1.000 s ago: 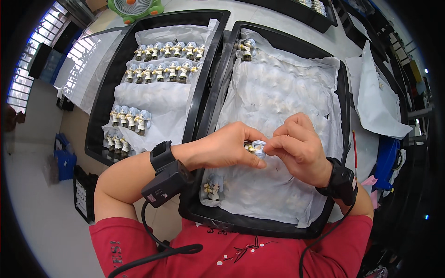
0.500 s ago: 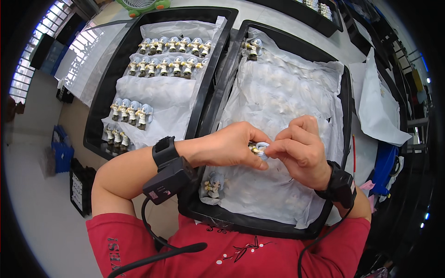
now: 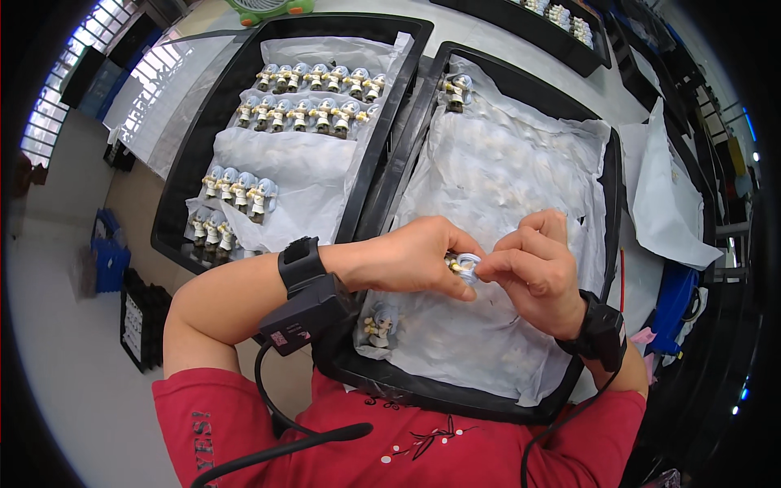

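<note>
Over the tray on the right, my left hand (image 3: 407, 259) pinches a small figurine (image 3: 466, 267) with pale blue hair between thumb and forefinger. My right hand (image 3: 533, 268) is closed, its thumb and forefinger pressed together on the edge of the figurine's hair. The fingers hide most of the figurine's body. Below my left hand, another figurine (image 3: 380, 325) lies in the near left corner of the black tray (image 3: 455, 403). A further one (image 3: 457, 92) lies in its far left corner. White paper (image 3: 521, 179) covers the tray, with blurred shapes under it.
To the left, a second black tray (image 3: 376, 159) holds rows of matching figurines (image 3: 325, 77) on white paper. Another tray (image 3: 561, 55) with small figures stands at the far edge. A green fan (image 3: 264, 8) sits at the back. Loose paper (image 3: 663, 195) hangs at the right.
The trays and hands appear shifted slightly right and down in the picture. Both hands stay on the figurine, which seems slightly turned.
</note>
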Demonstrator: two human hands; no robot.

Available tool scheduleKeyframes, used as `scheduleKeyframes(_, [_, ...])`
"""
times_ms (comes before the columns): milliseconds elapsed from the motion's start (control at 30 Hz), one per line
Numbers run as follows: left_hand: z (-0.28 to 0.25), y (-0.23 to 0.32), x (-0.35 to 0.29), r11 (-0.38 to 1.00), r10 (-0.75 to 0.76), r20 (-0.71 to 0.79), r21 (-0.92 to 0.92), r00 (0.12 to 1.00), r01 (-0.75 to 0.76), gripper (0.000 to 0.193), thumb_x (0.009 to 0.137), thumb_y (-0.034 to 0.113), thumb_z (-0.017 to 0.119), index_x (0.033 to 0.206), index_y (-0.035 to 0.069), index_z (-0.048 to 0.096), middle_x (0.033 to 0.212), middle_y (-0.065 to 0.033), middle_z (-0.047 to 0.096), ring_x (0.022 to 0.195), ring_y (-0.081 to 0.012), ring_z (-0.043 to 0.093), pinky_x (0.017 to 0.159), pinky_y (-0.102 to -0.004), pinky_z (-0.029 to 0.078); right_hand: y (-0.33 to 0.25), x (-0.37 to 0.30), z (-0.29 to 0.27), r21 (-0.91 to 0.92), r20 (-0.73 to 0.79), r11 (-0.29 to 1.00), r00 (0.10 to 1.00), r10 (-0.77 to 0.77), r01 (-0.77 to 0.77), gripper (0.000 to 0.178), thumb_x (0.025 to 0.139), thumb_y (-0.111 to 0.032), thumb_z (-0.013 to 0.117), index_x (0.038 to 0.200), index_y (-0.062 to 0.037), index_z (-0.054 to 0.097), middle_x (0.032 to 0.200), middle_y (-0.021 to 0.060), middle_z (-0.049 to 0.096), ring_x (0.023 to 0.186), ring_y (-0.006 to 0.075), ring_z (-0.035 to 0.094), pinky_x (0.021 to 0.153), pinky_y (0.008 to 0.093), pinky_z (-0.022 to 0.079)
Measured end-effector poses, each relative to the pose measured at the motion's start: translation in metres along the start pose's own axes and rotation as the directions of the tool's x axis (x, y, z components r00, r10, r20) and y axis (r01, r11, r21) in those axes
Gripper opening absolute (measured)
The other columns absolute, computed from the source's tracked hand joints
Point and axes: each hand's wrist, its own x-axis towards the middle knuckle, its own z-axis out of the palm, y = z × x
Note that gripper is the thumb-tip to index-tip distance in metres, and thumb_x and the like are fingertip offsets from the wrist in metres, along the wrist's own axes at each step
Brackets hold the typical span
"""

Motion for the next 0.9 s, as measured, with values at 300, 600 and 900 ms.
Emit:
scheduleKeyframes(300, [-0.0002, 0.0007, 0.0003, 1.000, 0.001, -0.011, -0.014, 1.000, -0.001, 0.031, 0.073, 0.014, 0.075, 0.100, 0.000, 0.068, 0.080, -0.0015, 0.064, 0.073, -0.0067, 0.053, 0.066, -0.0244, 0.045, 0.0022, 0.0000, -0.0003, 0.015, 0.007, 1.000, 1.000, -0.002, 0.002, 0.019, 0.063, -0.009, 0.076, 0.079, -0.0165, 0.068, 0.078, -0.0075, 0.059, 0.082, 0.0175, 0.049, 0.080, 0.0340, 0.031])
scheduleKeyframes(600, [0.0000, -0.0003, 0.0005, 1.000, -0.012, -0.004, 0.011, 1.000, 0.012, 0.029, 0.075, 0.012, 0.074, 0.100, -0.001, 0.067, 0.083, 0.0000, 0.065, 0.075, -0.0044, 0.053, 0.068, -0.0228, 0.045, 0.0023, 0.0005, -0.0011, 0.019, 0.020, 1.000, 1.000, 0.004, -0.004, 0.020, 0.063, -0.008, 0.076, 0.079, -0.0172, 0.068, 0.079, -0.0082, 0.060, 0.083, 0.0180, 0.049, 0.081, 0.0335, 0.031])
scheduleKeyframes(900, [0.0000, 0.0016, -0.0006, 1.000, -0.013, -0.021, 0.025, 1.000, 0.013, 0.029, 0.075, 0.012, 0.075, 0.100, -0.002, 0.067, 0.082, -0.0003, 0.064, 0.074, -0.0048, 0.052, 0.067, -0.0230, 0.045, 0.0037, -0.0007, -0.0013, 0.019, 0.024, 1.000, 1.000, 0.014, -0.014, 0.020, 0.063, -0.008, 0.076, 0.079, -0.0173, 0.068, 0.078, -0.0083, 0.060, 0.084, 0.0179, 0.049, 0.082, 0.0342, 0.030])
